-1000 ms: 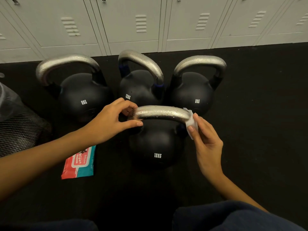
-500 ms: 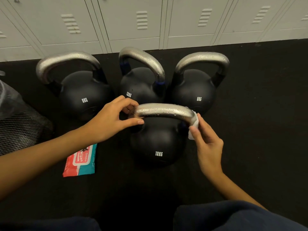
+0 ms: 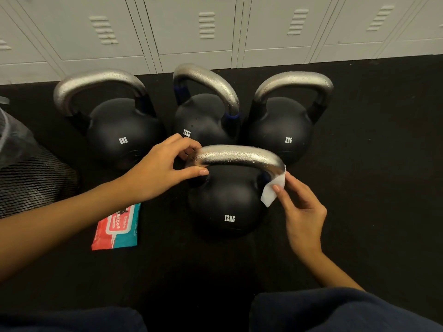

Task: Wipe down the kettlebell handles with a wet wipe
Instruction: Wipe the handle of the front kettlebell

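Lockers (image 3: 196,32) line the far wall, doors closed, contents unseen. Four kettlebells stand on black floor (image 3: 383,164): three in a back row and the front 12KG kettlebell (image 3: 227,207) nearest, its silver handle (image 3: 237,155) beaded with droplets. A mesh bin (image 3: 28,178) at the left edge is cut off, its contents hard to make out. The wipes pack (image 3: 116,227) lies flat beside the left forearm, partly hidden by it. The left hand (image 3: 158,171) pinches the handle's left end between thumb and curled fingers. The right hand (image 3: 302,212) pinches the white wet wipe (image 3: 273,190) with thumb and fingertips against the handle's right bend.
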Tool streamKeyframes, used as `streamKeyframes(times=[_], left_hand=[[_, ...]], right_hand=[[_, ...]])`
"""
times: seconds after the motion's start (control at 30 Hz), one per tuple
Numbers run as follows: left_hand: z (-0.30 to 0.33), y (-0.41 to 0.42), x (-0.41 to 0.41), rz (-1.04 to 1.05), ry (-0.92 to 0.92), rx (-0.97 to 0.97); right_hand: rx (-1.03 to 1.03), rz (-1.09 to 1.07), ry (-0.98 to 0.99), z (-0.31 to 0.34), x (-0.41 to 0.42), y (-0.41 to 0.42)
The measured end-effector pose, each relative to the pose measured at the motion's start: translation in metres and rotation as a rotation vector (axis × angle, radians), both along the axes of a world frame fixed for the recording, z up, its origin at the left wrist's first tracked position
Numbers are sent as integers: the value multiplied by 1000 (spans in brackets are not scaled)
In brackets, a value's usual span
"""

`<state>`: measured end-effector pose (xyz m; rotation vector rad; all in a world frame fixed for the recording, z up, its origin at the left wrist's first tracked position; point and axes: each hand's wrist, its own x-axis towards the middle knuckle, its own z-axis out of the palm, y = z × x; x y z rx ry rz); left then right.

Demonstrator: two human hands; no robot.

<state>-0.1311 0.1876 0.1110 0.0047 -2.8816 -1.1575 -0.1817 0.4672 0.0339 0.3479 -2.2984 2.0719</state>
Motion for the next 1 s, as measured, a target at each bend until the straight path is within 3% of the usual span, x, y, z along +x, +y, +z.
streamKeyframes(times=[0.33,0.63,0.8,1.0], left_hand=[[2,0,0,11,-13,-29],[6,5,3,41,53,-282],[12,8,1,14,58,-251],[15,9,0,14,40,-201]], right_hand=[[-56,98,-76,9,-11,-3],[24,223,-83,45,-47,-25],[20,302,-40,61,-49,-30],[-52,214,-25,46,-32,-14]])
